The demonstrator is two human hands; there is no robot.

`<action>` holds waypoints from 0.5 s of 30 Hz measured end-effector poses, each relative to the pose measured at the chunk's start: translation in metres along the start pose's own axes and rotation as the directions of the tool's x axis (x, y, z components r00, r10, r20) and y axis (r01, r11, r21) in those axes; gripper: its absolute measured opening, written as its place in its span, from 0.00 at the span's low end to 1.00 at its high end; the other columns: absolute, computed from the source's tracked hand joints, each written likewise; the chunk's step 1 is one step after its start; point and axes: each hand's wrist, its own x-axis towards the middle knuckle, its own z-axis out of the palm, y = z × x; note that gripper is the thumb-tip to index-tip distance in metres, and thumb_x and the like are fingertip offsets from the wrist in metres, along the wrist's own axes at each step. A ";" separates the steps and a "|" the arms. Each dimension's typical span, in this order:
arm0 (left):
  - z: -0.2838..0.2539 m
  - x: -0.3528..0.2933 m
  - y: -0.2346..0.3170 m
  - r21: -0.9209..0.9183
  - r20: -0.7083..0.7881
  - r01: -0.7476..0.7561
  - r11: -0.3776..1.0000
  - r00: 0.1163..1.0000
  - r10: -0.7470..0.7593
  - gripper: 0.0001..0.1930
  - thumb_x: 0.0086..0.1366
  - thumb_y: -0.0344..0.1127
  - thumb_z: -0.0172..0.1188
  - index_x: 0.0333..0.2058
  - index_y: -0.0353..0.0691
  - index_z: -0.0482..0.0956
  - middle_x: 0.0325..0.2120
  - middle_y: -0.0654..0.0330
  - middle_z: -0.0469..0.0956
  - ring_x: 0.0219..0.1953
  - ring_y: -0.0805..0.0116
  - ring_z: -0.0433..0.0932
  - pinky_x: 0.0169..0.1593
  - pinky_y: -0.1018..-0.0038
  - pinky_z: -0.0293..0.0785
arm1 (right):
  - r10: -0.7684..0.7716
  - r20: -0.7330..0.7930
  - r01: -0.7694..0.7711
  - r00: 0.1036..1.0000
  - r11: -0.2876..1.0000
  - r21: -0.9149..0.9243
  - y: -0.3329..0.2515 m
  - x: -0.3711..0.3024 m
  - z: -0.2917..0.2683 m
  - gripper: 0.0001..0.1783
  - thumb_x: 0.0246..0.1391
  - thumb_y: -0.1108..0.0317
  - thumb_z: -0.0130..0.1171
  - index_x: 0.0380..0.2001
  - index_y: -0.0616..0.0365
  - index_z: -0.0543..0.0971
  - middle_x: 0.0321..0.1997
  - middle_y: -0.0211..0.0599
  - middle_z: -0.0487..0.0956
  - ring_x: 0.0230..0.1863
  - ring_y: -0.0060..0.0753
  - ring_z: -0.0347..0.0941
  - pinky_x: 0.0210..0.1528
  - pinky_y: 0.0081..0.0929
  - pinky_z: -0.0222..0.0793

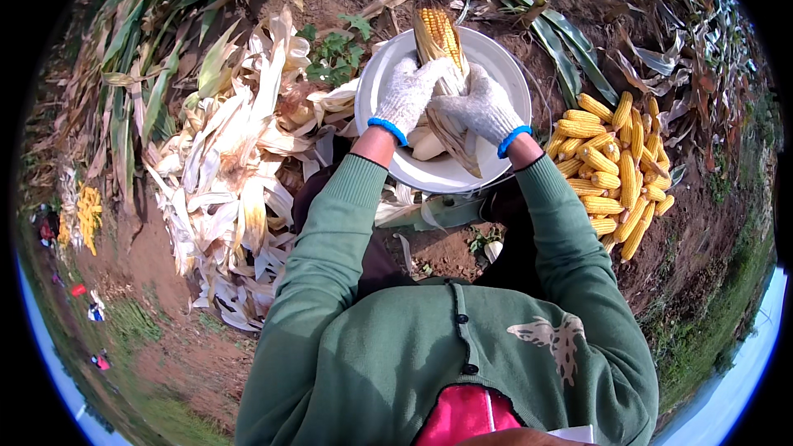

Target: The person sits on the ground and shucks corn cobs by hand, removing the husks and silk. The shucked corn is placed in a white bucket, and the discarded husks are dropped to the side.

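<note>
A yellow corn cob (pixel 440 35), half wrapped in dry pale husk, is held over a white round basin (pixel 504 62). My left hand (pixel 406 92), in a white knit glove with a blue cuff, grips the cob and its husk on the left side. My right hand (pixel 481 107), gloved the same way, grips the peeled-back husk (pixel 458 139) that hangs down over the basin's near side. Both green sleeves come up from the lower edge. A pale husk piece lies in the basin under my hands.
A heap of stripped pale husks (pixel 231 173) lies on the left. A pile of bare yellow cobs (pixel 615 165) sits on the soil at right. Green and dry maize leaves (pixel 149 58) ring the spot. A small distant corn pile (pixel 87 215) lies far left.
</note>
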 end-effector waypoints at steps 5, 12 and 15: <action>-0.003 0.002 -0.006 0.172 0.039 -0.097 0.980 0.995 0.092 0.18 0.63 0.38 0.55 0.48 0.33 0.76 0.40 0.52 0.79 0.44 0.63 0.77 0.50 0.70 0.69 | 0.010 0.022 -0.009 1.000 1.000 -0.030 0.003 0.001 -0.003 0.46 0.33 0.43 0.69 0.51 0.68 0.71 0.44 0.52 0.80 0.45 0.46 0.78 0.49 0.33 0.72; -0.013 0.009 -0.032 0.478 0.101 -0.292 0.829 0.955 0.278 0.19 0.66 0.43 0.52 0.45 0.32 0.76 0.38 0.48 0.79 0.41 0.55 0.78 0.45 0.65 0.73 | -0.012 0.026 0.014 1.000 0.998 -0.064 0.002 0.001 -0.006 0.45 0.33 0.44 0.69 0.50 0.67 0.71 0.42 0.51 0.80 0.44 0.46 0.78 0.48 0.33 0.72; -0.017 0.011 -0.039 0.660 0.191 -0.427 0.617 0.891 0.412 0.16 0.67 0.40 0.48 0.43 0.35 0.76 0.38 0.44 0.77 0.41 0.49 0.77 0.45 0.61 0.72 | -0.030 0.028 0.032 0.999 0.998 -0.050 0.005 0.001 -0.006 0.43 0.34 0.47 0.70 0.50 0.66 0.72 0.42 0.50 0.80 0.44 0.43 0.78 0.48 0.32 0.72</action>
